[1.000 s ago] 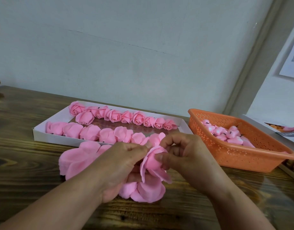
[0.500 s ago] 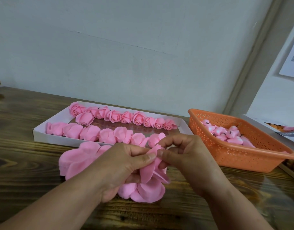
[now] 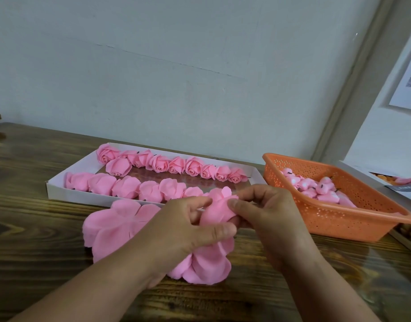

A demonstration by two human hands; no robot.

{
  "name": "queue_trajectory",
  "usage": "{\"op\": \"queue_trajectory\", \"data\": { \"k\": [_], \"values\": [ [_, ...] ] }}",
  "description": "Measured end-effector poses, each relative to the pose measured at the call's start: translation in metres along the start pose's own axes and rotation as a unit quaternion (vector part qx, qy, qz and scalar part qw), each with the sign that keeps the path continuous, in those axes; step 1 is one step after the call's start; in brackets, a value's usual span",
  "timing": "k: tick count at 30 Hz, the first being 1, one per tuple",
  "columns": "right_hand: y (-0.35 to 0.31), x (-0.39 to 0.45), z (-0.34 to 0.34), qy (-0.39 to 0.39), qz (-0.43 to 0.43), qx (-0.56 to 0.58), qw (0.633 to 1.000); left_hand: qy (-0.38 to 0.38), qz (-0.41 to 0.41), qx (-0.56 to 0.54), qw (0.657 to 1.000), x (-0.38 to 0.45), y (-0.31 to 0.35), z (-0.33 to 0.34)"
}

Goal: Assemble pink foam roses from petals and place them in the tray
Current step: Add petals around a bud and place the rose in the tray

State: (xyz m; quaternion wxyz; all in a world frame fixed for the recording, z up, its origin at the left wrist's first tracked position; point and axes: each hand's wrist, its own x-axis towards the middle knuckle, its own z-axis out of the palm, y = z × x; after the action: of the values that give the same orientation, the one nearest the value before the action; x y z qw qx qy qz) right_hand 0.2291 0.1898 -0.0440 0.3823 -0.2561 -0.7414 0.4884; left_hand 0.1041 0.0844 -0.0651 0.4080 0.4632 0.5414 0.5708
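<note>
Soft, even daylight, faint shadows, wide-angle bending at edges, slight overall softness.

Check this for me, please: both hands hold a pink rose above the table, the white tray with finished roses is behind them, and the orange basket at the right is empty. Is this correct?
One point is wrong: the orange basket is not empty. The head view shows small pink rose buds lying in it. The rest stands: the left hand and the right hand hold a pink rose above the table, with the white tray of finished roses behind them.
</note>
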Motion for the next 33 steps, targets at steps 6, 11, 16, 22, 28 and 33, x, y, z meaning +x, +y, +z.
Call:
{"op": "queue_trajectory", "data": {
  "k": [6, 11, 16, 22, 28, 33],
  "values": [
    [0.002, 0.000, 0.002, 0.009, -0.004, -0.019, 1.000, 0.102, 0.014, 0.064, 0.993, 0.002, -0.005, 0.003],
    [0.003, 0.001, 0.000, 0.027, -0.002, -0.006, 1.000, 0.020, 0.040, 0.118, 0.992, 0.000, -0.007, 0.004],
    [0.004, 0.002, 0.001, 0.032, -0.002, -0.004, 0.999, 0.134, 0.066, 0.165, 0.975, 0.001, -0.007, 0.006],
    [0.001, 0.001, 0.002, 0.033, 0.006, -0.025, 0.999, 0.180, 0.009, 0.087, 0.980, 0.001, -0.004, 0.008],
    [-0.007, -0.007, 0.009, -0.006, -0.062, -0.137, 0.989, 0.173, -0.008, 0.009, 0.985, 0.002, -0.005, 0.010],
    [-0.007, -0.009, 0.013, -0.032, -0.162, -0.233, 0.958, 0.206, 0.020, 0.085, 0.975, 0.004, -0.007, 0.009]
  ]
}}
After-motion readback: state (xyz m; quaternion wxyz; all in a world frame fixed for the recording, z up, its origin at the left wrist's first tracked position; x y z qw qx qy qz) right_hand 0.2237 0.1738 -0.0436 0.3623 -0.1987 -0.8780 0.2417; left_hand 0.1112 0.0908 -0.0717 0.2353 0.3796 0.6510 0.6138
